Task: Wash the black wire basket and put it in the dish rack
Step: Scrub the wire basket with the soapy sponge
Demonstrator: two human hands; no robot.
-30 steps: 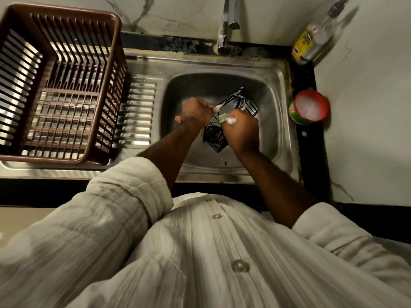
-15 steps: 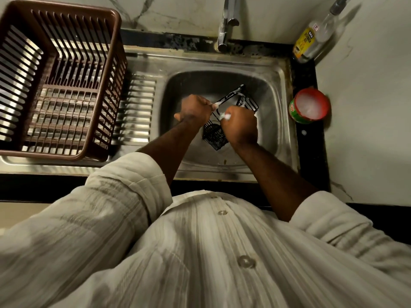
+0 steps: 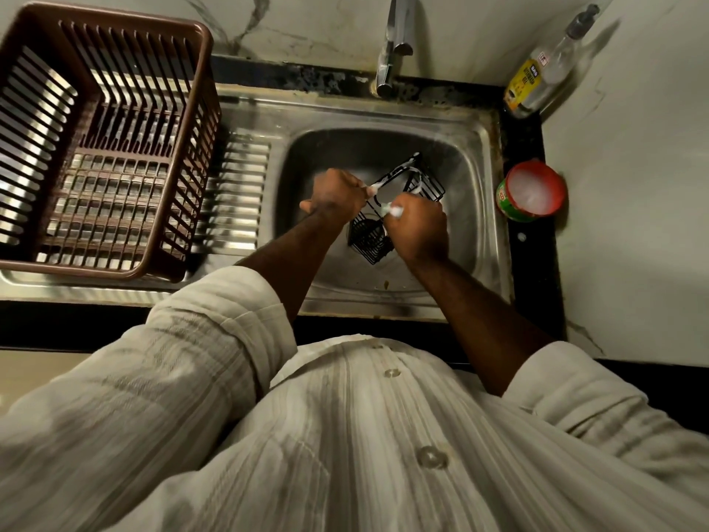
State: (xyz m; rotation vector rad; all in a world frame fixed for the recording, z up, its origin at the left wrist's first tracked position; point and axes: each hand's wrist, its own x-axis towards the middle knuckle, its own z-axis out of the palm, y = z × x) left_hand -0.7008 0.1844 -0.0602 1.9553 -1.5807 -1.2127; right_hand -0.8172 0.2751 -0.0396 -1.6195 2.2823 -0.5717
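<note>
Down in the sink (image 3: 479, 209), near the middle of the bowl, is where the black wire basket (image 3: 370, 241) is right now. I think we are in the washing part of the job, about halfway. White foam sits on the wires at the top of the basket, so soap is on it, but it has not been rinsed off. I can see no water coming from the tap (image 3: 387, 67). After the scrubbing there is the rinse to do. Then comes the trip to the dish rack (image 3: 76, 268), which waits at the left end of the surface.

My left hand (image 3: 337, 193) has its fingers (image 3: 362, 186) curled tight around a top wire of the basket to hold it steady. My right hand (image 3: 420, 232) has its fingers closed around a little scrub pad (image 3: 394, 211) (only a white and green bit pokes out, so that name is my best guess). It presses the pad on the basket's rim.

The basket looks like a long box made of thin black wires with lots of gaps. It is tipped, with one end down by the drain and the other end up toward the back of the sink. I cannot tell whether the low end rests on the sink floor. I guess it is slippery with all that soap.
</note>
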